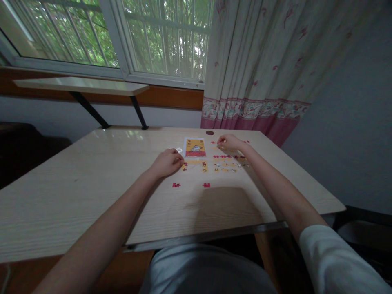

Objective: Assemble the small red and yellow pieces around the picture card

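Note:
My left hand (pixel 168 163) is closed, its fingertips pinched at the left end of a partly joined row of yellow jigsaw puzzle pieces (pixel 194 162). A small red-and-yellow piece (pixel 185 165) shows right at those fingertips. Farther right, my right hand (pixel 230 142) reaches over the loose pieces with thumb and fingers pinched together; what they hold is too small to make out. Below it lie a row of red pieces (pixel 225 156) and several loose yellow pieces (pixel 226 165). Two red pieces, one on the left (pixel 176 185) and one on the right (pixel 206 185), lie nearer to me.
A picture card (pixel 195 148) with a white cartoon animal on yellow and red lies behind the joined pieces. At the table's (pixel 92 196) back are a cable hole (pixel 210 132) and a raised shelf (pixel 82 85) on black legs. A curtain (pixel 254 73) hangs behind, right.

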### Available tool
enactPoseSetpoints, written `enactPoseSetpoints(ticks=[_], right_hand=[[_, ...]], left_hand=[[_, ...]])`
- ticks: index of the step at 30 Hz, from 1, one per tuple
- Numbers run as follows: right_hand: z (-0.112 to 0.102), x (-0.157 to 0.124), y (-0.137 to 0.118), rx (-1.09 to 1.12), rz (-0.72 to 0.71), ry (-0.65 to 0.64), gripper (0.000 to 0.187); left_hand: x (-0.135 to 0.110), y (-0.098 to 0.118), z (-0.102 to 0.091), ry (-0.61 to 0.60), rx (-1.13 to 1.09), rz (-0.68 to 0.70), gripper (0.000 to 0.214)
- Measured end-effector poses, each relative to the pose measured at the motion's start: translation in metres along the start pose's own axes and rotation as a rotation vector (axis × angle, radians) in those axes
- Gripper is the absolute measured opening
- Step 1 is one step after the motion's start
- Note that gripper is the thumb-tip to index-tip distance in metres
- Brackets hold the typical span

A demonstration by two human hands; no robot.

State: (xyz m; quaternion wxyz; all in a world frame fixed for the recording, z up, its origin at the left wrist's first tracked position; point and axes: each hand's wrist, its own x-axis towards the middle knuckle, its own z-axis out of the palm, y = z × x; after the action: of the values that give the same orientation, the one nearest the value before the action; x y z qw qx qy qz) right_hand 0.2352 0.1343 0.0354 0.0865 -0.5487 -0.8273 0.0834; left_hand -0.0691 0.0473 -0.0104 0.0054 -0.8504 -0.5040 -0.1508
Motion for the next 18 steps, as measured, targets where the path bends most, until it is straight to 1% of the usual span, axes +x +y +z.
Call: enactPoseSetpoints(ticks=[4,7,11,16,18], right_hand=[[0.000,0.008,0.028,-0.033,0.076,-0.007,0.023],[0.003,0.009,0.041,-0.039,0.111,-0.014,0.021],[0.011,0.008,0.045,-0.017,0.102,-0.053,0.018],[0.018,0.013,0.041,0.029,0.049,-0.106,0.025],[0.020,0.016,0.042,0.059,0.042,-0.138,0.025]], left_hand=[[0.000,0.009,-0.003,0.000,0.013,-0.063,0.035],[0.000,0.012,-0.003,-0.008,0.007,-0.115,0.035],[0.002,0.012,-0.001,-0.010,0.003,-0.143,0.036],[0.002,0.010,0.001,-0.005,0.027,-0.126,0.036],[0.002,0.009,0.002,-0.001,0.022,-0.118,0.036]])
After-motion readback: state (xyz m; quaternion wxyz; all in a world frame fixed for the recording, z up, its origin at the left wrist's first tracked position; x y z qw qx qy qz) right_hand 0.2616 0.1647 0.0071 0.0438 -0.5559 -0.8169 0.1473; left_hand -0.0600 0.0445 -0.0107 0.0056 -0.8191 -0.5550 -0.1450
